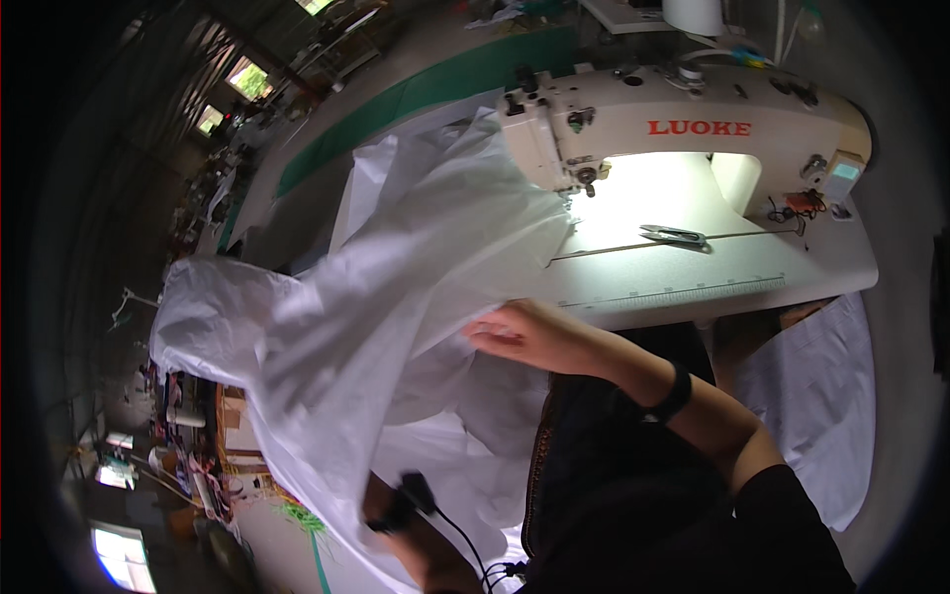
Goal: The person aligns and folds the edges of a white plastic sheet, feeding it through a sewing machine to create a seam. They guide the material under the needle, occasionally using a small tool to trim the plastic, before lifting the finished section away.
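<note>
A large sheet of white fabric (346, 307) spreads in loose folds from the sewing machine (683, 124) down over my lap side. Its far part lies by the needle area at the machine's left end. My right hand (510, 332) is at the fabric's edge, just in front of the machine bed, with fingers curled and pinched on the cloth. My left forearm (426, 554) reaches up from below, wearing a dark wristband (394, 515). Beyond the wrist, my left hand is hidden behind the raised fabric, so its fingers do not show.
Small thread snips (675, 237) lie on the lit machine bed (643, 267). More white cloth (816, 416) hangs at the right below the bed. A black cable (460, 535) runs near my left wrist. Cluttered goods (203, 475) stand at the left.
</note>
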`<state>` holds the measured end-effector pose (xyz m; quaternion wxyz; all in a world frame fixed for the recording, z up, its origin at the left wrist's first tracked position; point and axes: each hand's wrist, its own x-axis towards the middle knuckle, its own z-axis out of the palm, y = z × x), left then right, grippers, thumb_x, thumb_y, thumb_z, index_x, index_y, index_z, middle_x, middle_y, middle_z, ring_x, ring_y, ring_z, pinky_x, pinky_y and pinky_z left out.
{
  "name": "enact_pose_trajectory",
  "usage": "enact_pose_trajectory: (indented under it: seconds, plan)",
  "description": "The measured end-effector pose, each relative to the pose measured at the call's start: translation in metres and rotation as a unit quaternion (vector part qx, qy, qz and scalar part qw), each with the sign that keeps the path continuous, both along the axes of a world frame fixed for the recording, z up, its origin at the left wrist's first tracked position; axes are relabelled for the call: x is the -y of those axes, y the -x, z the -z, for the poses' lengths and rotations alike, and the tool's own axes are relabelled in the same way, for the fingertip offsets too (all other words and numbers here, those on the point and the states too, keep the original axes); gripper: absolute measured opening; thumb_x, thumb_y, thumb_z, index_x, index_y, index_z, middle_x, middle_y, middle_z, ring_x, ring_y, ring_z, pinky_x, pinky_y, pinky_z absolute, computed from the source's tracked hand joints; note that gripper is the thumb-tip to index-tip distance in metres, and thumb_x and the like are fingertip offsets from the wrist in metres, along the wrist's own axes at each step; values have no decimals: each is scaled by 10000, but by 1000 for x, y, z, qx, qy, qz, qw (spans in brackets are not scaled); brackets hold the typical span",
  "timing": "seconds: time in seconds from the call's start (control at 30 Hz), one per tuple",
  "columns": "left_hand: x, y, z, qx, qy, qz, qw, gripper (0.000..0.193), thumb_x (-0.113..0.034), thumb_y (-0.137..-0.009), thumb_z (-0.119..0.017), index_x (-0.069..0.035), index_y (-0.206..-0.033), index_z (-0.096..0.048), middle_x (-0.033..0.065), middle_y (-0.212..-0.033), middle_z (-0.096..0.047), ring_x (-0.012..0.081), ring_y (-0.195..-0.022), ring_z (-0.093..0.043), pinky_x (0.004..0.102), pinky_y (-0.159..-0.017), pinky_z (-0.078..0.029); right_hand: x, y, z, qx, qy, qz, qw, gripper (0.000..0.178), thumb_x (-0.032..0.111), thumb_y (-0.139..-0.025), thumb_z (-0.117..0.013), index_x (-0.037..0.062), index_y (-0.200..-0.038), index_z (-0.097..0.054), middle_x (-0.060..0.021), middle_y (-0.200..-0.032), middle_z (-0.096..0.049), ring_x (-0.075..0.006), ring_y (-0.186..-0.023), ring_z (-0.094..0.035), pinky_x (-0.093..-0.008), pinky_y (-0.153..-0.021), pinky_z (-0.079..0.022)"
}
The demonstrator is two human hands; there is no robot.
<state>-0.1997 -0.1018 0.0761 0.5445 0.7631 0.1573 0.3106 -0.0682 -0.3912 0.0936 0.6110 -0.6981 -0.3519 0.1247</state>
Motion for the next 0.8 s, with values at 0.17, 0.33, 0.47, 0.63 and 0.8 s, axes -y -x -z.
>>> enact_pose_trajectory:
  seconds: [0.17, 0.33, 0.47, 0.63, 0.8]
  plan:
    - [-55, -87, -95, -55, -171, 43, 983, 577, -279, -861, -699, -30, -1353, -527, 157, -1367, -526, 275, -1204, -528, 384, -1024, -434, 5, 4, 31, 173, 130, 39, 976, 274, 218, -857, -675, 13, -1038, -652, -99, -1074, -676, -294, -978, -652, -363, -828, -518]
    - [-108, -120, -129, -149, -268, 45, 951, 612, -303, -831, -730, -34, -1346, -535, 161, -1352, -541, 275, -1215, -527, 383, -1033, -430, -72, -34, 66, 521, 106, 190, 825, 141, 158, -840, -643, 72, -948, -670, -39, -1021, -643, -232, -1024, -615, -357, -897, -495]
    - [-148, -111, -139, -215, -311, 37, 925, 641, -322, -807, -756, -37, -1340, -542, 164, -1340, -553, 275, -1223, -526, 382, -1040, -426, -121, -54, 78, 514, 247, 171, 804, 103, 116, -818, -616, 109, -913, -658, -40, -931, -628, -215, -911, -630, -367, -807, -521]
    - [-175, -128, -136, -285, -361, 72, 885, 677, -346, -777, -787, -40, -1332, -550, 169, -1326, -567, 276, -1233, -525, 381, -1049, -421, -37, 71, 123, 416, -32, -48, 908, 120, 187, -931, -579, 112, -1006, -636, -63, -918, -637, -250, -827, -651, -403, -683, -521]
    - [-184, -196, -134, -339, -424, 100, 834, 713, -370, -747, -819, -44, -1324, -558, 173, -1311, -582, 276, -1244, -523, 380, -1058, -416, 138, 176, 184, 292, 242, -91, 921, 306, 106, -879, -573, 60, -1176, -630, -147, -1204, -629, -348, -1118, -596, -437, -1018, -460]
